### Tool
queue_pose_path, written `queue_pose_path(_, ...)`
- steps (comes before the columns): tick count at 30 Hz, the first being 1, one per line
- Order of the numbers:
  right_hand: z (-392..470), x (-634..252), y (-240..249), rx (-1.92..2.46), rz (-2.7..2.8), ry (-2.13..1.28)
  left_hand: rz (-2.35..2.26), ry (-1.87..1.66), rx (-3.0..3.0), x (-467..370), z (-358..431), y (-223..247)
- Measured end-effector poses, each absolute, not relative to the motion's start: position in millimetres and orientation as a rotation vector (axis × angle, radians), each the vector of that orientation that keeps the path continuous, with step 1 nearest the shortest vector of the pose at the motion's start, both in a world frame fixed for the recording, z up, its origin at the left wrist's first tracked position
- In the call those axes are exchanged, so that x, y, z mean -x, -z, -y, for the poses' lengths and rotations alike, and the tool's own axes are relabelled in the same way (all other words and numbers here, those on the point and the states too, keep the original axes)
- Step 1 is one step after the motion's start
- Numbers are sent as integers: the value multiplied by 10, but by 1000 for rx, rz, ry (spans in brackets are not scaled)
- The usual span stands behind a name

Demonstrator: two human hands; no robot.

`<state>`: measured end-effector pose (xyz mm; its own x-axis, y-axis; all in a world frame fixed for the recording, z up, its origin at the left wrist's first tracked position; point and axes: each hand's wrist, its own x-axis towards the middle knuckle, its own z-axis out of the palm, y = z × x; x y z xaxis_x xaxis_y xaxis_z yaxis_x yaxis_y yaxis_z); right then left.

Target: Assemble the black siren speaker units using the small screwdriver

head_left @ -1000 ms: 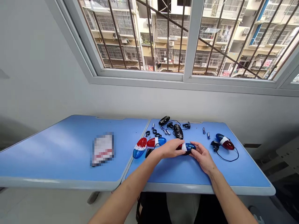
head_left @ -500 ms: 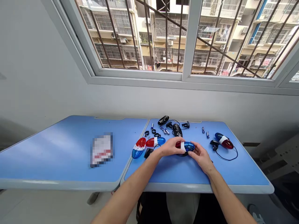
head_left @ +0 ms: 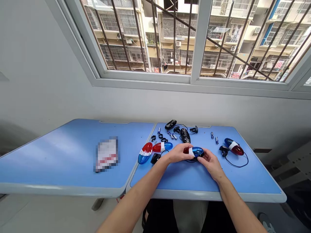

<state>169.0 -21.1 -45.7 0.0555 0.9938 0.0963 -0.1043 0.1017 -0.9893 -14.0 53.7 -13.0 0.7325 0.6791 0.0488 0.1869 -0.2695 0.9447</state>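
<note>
A red, white and blue bicycle siren light point(head_left: 196, 151) is held just over the blue table between both hands. My left hand point(head_left: 179, 153) grips its red end, fingers on top and thumb at the near side. Around the blue end, my right hand point(head_left: 211, 163) has its fingers and thumb closed at the lower edge. Part of the black base and a cable show beneath the light. Behind it lies an open black base point(head_left: 185, 135). To the left are a red and blue cover point(head_left: 162, 147) and another such cover point(head_left: 145, 153).
At the back lie a black base point(head_left: 170, 124), a black clamp point(head_left: 193, 129), black rings point(head_left: 160, 136) and several batteries point(head_left: 172, 134). Farther right are two batteries point(head_left: 216, 140) and a siren light point(head_left: 234, 146) with a cabled switch point(head_left: 224, 151). A blurred packet point(head_left: 107, 154) lies on the left table.
The blue end of the light has tilted slightly in my fingers. Both hands keep their hold, and the view has shifted a little.
</note>
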Motion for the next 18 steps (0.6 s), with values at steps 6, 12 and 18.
queue_pose_path(6, 208, -1702, 479, 1095, 1097, -1168, -665, -567, -1766, 135, -529, 120)
queue_pose_path(12, 189, -1716, 540, 1127, 1073, -1138, -722, -555, -1797, 125, -560, 143)
queue_pose_path(18, 219, -1713, 499, 1121, 1041, -1164, -758, -575, -1878, 178, -584, 116)
